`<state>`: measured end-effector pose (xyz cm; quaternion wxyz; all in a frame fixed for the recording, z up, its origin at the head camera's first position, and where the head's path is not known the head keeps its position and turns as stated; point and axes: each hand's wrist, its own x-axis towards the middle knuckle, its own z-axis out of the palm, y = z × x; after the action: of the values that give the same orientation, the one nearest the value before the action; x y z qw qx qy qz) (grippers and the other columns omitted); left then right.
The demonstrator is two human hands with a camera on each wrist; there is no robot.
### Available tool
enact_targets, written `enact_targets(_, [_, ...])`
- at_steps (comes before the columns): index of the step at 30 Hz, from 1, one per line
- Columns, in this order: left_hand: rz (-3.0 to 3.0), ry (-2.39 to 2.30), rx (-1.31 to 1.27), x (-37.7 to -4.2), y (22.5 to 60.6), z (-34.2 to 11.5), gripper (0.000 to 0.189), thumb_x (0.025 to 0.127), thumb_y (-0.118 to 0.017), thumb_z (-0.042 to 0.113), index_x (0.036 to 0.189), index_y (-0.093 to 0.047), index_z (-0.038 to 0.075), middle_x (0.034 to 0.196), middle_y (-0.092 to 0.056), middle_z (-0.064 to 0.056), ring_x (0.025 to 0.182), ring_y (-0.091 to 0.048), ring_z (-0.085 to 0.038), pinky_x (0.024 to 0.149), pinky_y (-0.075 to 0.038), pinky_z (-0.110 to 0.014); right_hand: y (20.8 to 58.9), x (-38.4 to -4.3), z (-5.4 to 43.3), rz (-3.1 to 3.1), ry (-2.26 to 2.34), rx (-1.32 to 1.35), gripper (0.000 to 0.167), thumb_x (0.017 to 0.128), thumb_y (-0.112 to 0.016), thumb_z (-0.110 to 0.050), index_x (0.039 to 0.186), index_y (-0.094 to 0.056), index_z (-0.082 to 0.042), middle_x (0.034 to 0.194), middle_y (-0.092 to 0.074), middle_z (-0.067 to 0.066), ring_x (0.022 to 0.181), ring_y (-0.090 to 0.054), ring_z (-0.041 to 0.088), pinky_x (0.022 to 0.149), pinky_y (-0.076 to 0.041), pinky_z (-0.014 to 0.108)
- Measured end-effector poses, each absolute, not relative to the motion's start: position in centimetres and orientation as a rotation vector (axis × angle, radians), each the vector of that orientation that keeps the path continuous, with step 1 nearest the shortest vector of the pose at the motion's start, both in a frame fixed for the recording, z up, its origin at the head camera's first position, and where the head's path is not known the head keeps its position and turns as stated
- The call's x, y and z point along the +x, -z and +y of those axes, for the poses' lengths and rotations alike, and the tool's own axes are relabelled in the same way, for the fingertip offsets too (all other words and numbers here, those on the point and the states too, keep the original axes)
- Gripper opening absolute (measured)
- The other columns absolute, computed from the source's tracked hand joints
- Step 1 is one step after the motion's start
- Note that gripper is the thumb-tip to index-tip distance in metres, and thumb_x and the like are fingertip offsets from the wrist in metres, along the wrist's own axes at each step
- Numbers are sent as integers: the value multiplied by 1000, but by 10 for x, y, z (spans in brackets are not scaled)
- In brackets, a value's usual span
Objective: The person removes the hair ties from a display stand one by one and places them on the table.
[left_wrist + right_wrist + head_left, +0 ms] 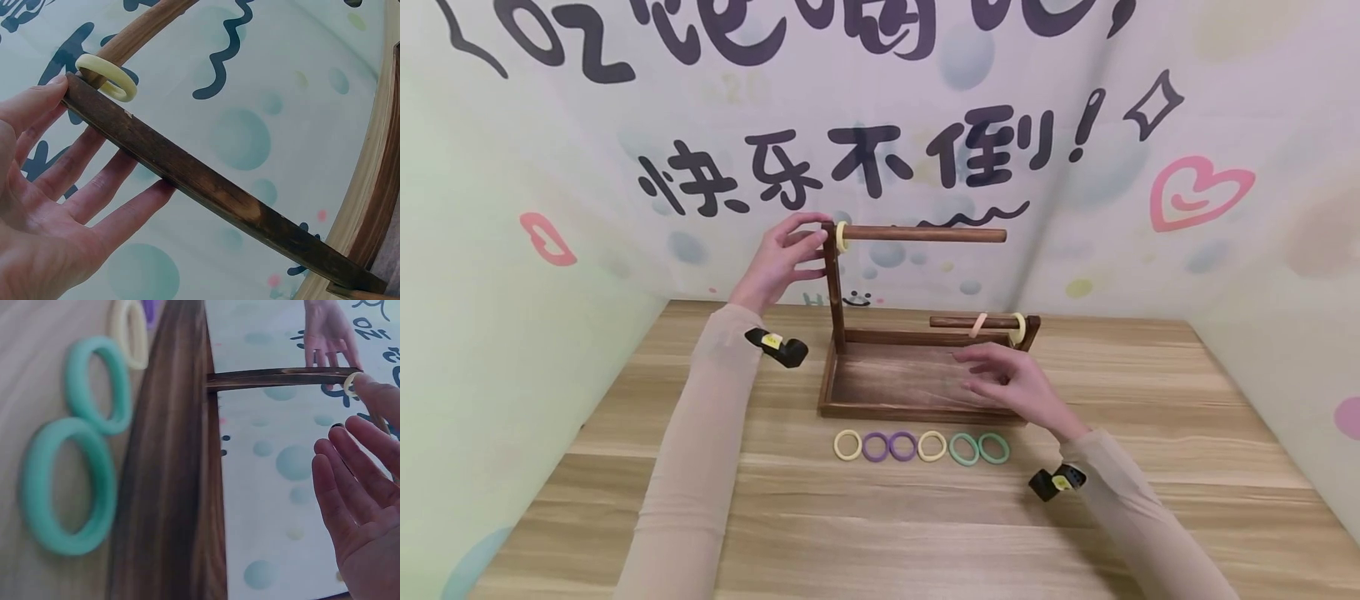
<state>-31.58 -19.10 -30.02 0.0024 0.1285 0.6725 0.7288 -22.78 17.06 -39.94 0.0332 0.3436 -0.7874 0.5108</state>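
My left hand (781,260) is at the upper end of the tall dark wooden post (187,169), its thumb tip and fairly straight fingertips touching the wood. A pale yellow ring (106,75) hangs on the upper rod (925,234) right beside that post. My right hand (1011,385) holds nothing, its fingers loosely extended over the right side of the stand's wooden tray (902,410). Behind it is the lower rod (951,322), which carries a tilted pinkish ring (978,325) and a yellow ring (1018,330) close to the short post (1032,332).
In front of the tray lies a row of rings on the wooden table (850,533): a yellow ring (847,445) at the left, two purple rings (876,447), another yellow ring (932,446), then two green rings (994,448). A printed cloth wall (760,275) rises behind the table.
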Motion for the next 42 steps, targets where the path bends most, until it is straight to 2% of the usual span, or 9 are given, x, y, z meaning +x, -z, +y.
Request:
enact_targets(6, [2117,-2289,386,-317,300,-191,22,97,-60,15,118,-61,18,112,-63,-12,98,-64,-28,86,-52,-51,384,-237,158,-2359,-1600,1109,38,83,-70,11,119,-62,7,121,-62,20,100,-64,19,84,-54,32])
enact_targets(13, [2104,-2298,389,-317,300,-190,21,97,-60,15,117,-62,18,112,-63,-12,97,-64,-28,85,-53,-49,366,-244,144,-2362,-1647,1085,40,85,-71,3,123,-62,-1,124,-62,10,106,-63,24,88,-52,36])
enact_targets(18, [2097,-2305,393,-319,301,-190,20,97,-60,15,116,-62,18,111,-63,-11,96,-65,-28,84,-54,-49,359,-250,138,-2346,-1679,1064,42,86,-71,1,127,-59,1,124,-62,14,105,-63,33,88,-52,42])
enact_targets(22, [2100,-2305,396,-319,301,-190,20,97,-60,15,116,-62,18,110,-63,-11,96,-65,-28,83,-54,-49,352,-255,135,-2314,-1688,1061,43,87,-69,3,129,-57,3,125,-61,17,106,-61,38,87,-53,39])
enact_targets(29, [2104,-2299,395,-318,301,-191,20,97,-60,15,117,-62,18,110,-63,-11,96,-65,-27,84,-54,-49,339,-266,132,-2276,-1604,1060,43,88,-71,-2,129,-58,-3,127,-60,10,116,-56,26,97,-47,40])
enact_targets(32, [2111,-2294,398,-319,301,-191,20,97,-60,15,117,-62,18,111,-63,-11,97,-65,-28,84,-53,-49,333,-270,130,-2270,-1563,1063,44,87,-70,1,129,-58,0,127,-60,10,121,-52,24,102,-42,40])
enact_targets(42, [2116,-2291,404,-318,301,-190,21,97,-61,15,117,-62,18,110,-64,-11,95,-66,-27,84,-54,-49,291,-257,113,-2252,-1488,1047,41,86,-67,8,125,-56,10,126,-58,23,123,-49,30,106,-36,38])
